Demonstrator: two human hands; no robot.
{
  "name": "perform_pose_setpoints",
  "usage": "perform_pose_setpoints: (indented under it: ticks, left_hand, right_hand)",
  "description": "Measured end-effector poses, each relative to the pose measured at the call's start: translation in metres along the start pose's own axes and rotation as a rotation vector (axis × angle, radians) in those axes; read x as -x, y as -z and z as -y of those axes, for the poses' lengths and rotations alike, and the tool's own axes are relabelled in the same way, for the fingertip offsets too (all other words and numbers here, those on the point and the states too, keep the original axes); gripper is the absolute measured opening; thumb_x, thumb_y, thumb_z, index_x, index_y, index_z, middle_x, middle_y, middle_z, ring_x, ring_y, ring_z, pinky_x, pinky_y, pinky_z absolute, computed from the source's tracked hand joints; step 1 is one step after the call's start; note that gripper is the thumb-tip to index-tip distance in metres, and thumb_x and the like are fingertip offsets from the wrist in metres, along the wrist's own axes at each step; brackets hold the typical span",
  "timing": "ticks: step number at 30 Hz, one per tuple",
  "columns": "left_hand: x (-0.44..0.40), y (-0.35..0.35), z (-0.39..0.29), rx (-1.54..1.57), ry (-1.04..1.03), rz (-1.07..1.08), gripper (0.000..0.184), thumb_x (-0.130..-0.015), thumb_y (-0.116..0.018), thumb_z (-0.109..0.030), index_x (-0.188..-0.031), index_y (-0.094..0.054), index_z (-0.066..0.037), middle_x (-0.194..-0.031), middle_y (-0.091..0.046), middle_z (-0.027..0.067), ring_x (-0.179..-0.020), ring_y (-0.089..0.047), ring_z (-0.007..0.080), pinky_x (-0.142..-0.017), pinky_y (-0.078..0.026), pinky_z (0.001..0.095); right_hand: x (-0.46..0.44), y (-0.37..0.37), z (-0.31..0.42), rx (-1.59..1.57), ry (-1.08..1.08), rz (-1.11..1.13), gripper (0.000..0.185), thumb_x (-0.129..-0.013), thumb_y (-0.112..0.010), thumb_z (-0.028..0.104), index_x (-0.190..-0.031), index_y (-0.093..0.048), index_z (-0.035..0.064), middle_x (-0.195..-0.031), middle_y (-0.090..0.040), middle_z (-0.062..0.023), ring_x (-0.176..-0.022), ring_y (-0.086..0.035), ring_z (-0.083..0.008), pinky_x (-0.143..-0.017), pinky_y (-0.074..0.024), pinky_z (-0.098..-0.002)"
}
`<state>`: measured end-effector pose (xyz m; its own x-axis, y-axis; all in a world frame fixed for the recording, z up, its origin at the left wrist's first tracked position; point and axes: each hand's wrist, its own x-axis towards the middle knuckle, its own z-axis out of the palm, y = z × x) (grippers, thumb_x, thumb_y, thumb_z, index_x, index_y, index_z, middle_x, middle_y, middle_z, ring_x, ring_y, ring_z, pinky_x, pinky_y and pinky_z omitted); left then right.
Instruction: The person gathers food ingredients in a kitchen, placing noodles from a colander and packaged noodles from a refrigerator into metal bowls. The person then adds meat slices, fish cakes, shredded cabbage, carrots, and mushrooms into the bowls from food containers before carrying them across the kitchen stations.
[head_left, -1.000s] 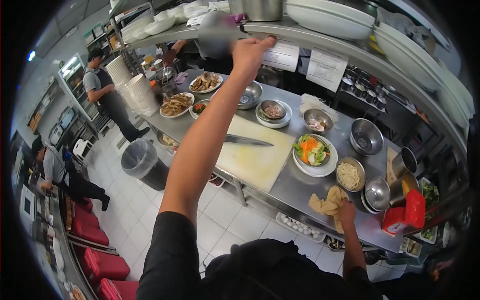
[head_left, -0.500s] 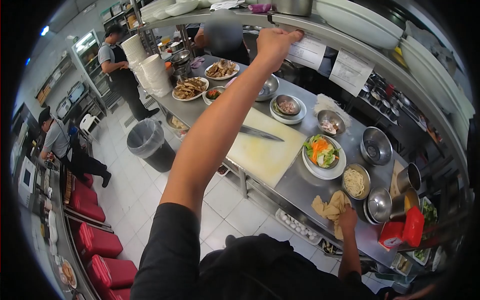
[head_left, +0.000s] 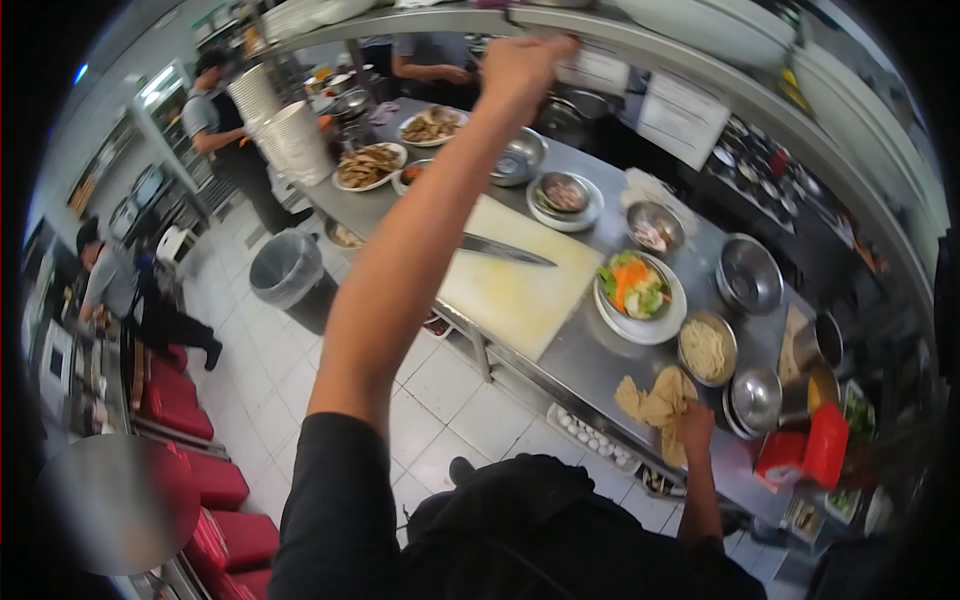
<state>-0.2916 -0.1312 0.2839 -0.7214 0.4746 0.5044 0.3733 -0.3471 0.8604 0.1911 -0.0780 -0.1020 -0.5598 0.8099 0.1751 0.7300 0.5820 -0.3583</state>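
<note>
My left hand [head_left: 522,75] is raised at the steel shelf's edge [head_left: 450,18], its fingers closed by the top of a hanging paper slip [head_left: 595,68]; blur hides whether it pinches the slip. A second paper slip [head_left: 683,118] hangs to the right. On the steel counter, my right hand [head_left: 695,428] is closed on a tan cloth [head_left: 660,402] near the front edge. Beside the cloth stand a bowl of noodles [head_left: 706,348] and a bowl of vegetables [head_left: 634,285] on a white plate. A knife [head_left: 508,251] lies on the white cutting board [head_left: 530,305].
A red scale [head_left: 782,458] and stacked steel bowls [head_left: 757,398] stand at the right. Plates of food [head_left: 369,166] and stacked white containers [head_left: 300,140] are at the back left. A bin [head_left: 288,272] stands on the floor. Several people work nearby.
The view has shifted. My left hand stays raised at the shelf edge, and my right hand keeps hold of the cloth. The person across the counter now shows mainly by torso and arm.
</note>
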Motion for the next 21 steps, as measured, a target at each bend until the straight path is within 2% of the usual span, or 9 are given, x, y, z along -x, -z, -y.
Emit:
perform_pose_setpoints:
  ticks: [2, 3, 5, 7, 9, 10, 15, 17, 21]
  left_hand:
    - [0.011, 0.001, -0.008, -0.087, -0.06, 0.02, 0.037, -0.074, -0.077, -0.03, -0.086, -0.071, 0.004, -0.069, -0.064, 0.0071, -0.064, -0.054, 0.013, -0.062, -0.045, 0.0327]
    - [0.011, 0.005, -0.009, -0.214, 0.021, 0.028, 0.04, -0.075, -0.078, -0.032, -0.091, -0.07, 0.004, -0.069, -0.061, 0.0046, -0.065, -0.052, 0.0118, -0.062, -0.043, 0.0299]
    - [0.011, 0.01, 0.0, -0.097, 0.089, 0.056, 0.042, -0.079, -0.077, -0.035, -0.096, -0.07, 0.003, -0.075, -0.062, 0.0045, -0.068, -0.053, 0.0114, -0.064, -0.043, 0.0262]
    - [0.022, 0.013, 0.008, -0.03, 0.041, 0.044, 0.037, -0.082, -0.074, -0.032, -0.098, -0.07, 0.001, -0.088, -0.066, 0.0053, -0.08, -0.06, 0.0116, -0.08, -0.049, 0.0281]
    - [0.045, 0.015, 0.01, 0.054, 0.132, 0.039, 0.032, -0.087, -0.068, -0.029, -0.101, -0.069, -0.001, -0.094, -0.067, 0.0075, -0.094, -0.061, 0.0142, -0.087, -0.047, 0.0304]
    - [0.059, 0.018, 0.01, 0.075, 0.153, 0.082, 0.033, -0.089, -0.067, -0.028, -0.111, -0.065, -0.002, -0.103, -0.066, 0.0075, -0.1, -0.06, 0.0161, -0.091, -0.047, 0.0327]
    - [0.133, 0.013, 0.022, 0.171, 0.216, 0.023, 0.031, -0.091, -0.065, -0.024, -0.109, -0.062, 0.001, -0.102, -0.065, 0.0087, -0.096, -0.062, 0.0175, -0.084, -0.049, 0.0317]
    - [0.165, 0.008, 0.03, 0.142, 0.236, 0.082, 0.03, -0.09, -0.065, -0.024, -0.107, -0.063, 0.001, -0.101, -0.065, 0.0085, -0.094, -0.062, 0.0173, -0.084, -0.049, 0.0315]
    - [0.23, -0.019, 0.049, 0.048, 0.363, 0.324, 0.024, -0.091, -0.063, -0.021, -0.104, -0.064, -0.002, -0.104, -0.066, 0.008, -0.089, -0.062, 0.0135, -0.081, -0.05, 0.0294]
  right_hand:
    - [0.001, 0.018, 0.004, -0.007, -0.017, -0.004, 0.027, -0.073, -0.055, 0.004, -0.097, -0.067, 0.0, -0.085, -0.064, -0.0258, -0.083, -0.061, -0.0437, -0.075, -0.0496, -0.0493]
    - [0.004, 0.018, -0.003, 0.035, -0.038, -0.001, 0.027, -0.073, -0.055, 0.004, -0.096, -0.068, -0.0002, -0.084, -0.064, -0.0253, -0.08, -0.062, -0.0439, -0.073, -0.0502, -0.0485]
    - [0.011, 0.008, -0.028, -0.157, 0.0, -0.097, 0.028, -0.073, -0.054, 0.004, -0.096, -0.068, -0.0004, -0.08, -0.065, -0.0244, -0.075, -0.063, -0.0423, -0.069, -0.0515, -0.0446]
    - [0.023, 0.011, -0.033, -0.135, -0.11, -0.258, 0.025, -0.074, -0.053, 0.004, -0.093, -0.068, -0.0005, -0.075, -0.064, -0.0226, -0.067, -0.065, -0.037, -0.062, -0.0514, -0.0404]
    - [0.036, 0.017, -0.054, -0.216, -0.231, -0.225, 0.021, -0.076, -0.054, 0.005, -0.09, -0.068, -0.0012, -0.072, -0.064, -0.0215, -0.064, -0.065, -0.0337, -0.06, -0.0508, -0.0392]
    - [0.04, 0.021, -0.065, -0.261, -0.276, -0.216, 0.019, -0.076, -0.054, 0.006, -0.088, -0.068, -0.0015, -0.07, -0.064, -0.021, -0.062, -0.065, -0.032, -0.059, -0.0506, -0.0387]
    - [0.055, 0.079, -0.108, 0.012, -0.57, -0.447, 0.016, -0.081, -0.06, 0.013, -0.079, -0.069, -0.0004, -0.06, -0.061, -0.0128, -0.051, -0.061, -0.0232, -0.054, -0.0477, -0.0374]
    - [0.053, 0.087, -0.129, 0.084, -0.535, -0.515, 0.022, -0.084, -0.061, 0.018, -0.078, -0.068, -0.001, -0.058, -0.06, -0.0114, -0.049, -0.059, -0.0204, -0.052, -0.046, -0.0378]
    - [0.058, 0.099, -0.122, -0.235, -0.696, -0.476, 0.022, -0.085, -0.06, 0.018, -0.083, -0.067, -0.0025, -0.063, -0.061, -0.009, -0.051, -0.059, -0.0174, -0.048, -0.0439, -0.0322]
